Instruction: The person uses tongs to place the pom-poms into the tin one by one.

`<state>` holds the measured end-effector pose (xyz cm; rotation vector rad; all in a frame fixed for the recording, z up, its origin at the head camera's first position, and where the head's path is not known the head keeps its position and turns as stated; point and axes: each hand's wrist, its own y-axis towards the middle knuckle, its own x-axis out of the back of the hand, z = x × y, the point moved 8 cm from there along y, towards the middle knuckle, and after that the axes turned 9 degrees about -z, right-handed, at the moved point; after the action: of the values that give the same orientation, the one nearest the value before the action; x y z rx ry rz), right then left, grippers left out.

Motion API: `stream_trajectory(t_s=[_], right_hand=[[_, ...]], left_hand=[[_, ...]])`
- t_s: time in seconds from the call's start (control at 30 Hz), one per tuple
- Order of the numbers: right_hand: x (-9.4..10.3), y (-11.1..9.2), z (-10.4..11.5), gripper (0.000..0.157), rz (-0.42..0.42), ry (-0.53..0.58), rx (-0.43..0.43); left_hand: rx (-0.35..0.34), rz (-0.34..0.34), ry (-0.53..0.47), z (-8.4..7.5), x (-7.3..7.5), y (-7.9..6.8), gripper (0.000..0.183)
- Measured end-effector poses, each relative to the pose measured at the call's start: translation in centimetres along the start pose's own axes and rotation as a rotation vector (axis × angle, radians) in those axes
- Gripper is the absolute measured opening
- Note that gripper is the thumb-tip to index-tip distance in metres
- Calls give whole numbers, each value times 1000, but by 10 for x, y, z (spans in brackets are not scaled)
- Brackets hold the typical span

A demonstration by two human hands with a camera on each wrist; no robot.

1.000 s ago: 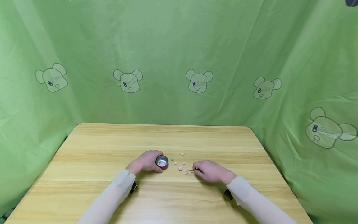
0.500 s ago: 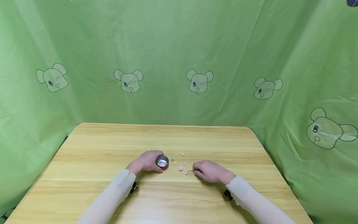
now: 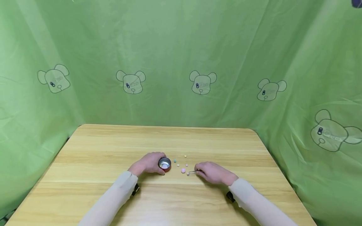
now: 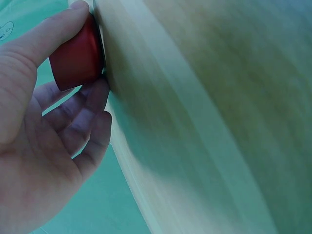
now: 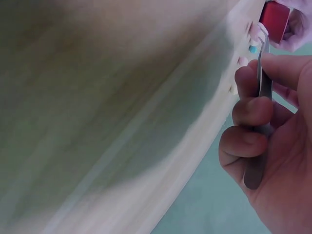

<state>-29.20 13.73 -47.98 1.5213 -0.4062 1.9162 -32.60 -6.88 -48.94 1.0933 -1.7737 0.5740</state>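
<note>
A: What takes up the most room?

B: A green curtain printed with 5 bear heads. It hangs behind a wood-patterned table and to its left and right.

A: Who is at the table?

B: A person, in pale sleeves. The left hand and the right hand are out over it, apart from each other.

A: How is the left grip?

B: Spread as wide as the red cup it holds, thumb on the near side and fingers on the far side. The cup is mouth up and silvery inside, with something pale at the bottom, too small to make out. I can't tell whether its base touches the table.

A: And the right grip?

B: Curled tightly round metal tweezers, tips toward the cup.

A: Anything between them?

B: 6 balls on view. The large pink ball is just beside the tweezer tips. A small pink ball is right at the tips; I can't tell whether it is pinched. Farther off are a teal ball, a yellow ball, a pale ball and 1 other pink ball.
</note>
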Motion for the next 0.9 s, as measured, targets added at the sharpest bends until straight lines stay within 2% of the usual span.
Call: stream_trajectory(t_s=[0.33,0.63,0.9], right_hand=[[10,10,-4,9,-50,28,-15],[14,18,-17,11,-67,54,-81],[21,28,-10,14,-73,68,-65]], left_hand=[[-9,-2,-2,-1,0,0,48],[-11,-4,1,-2,1,0,48],[-18,-17,7,-1,0,0,49]])
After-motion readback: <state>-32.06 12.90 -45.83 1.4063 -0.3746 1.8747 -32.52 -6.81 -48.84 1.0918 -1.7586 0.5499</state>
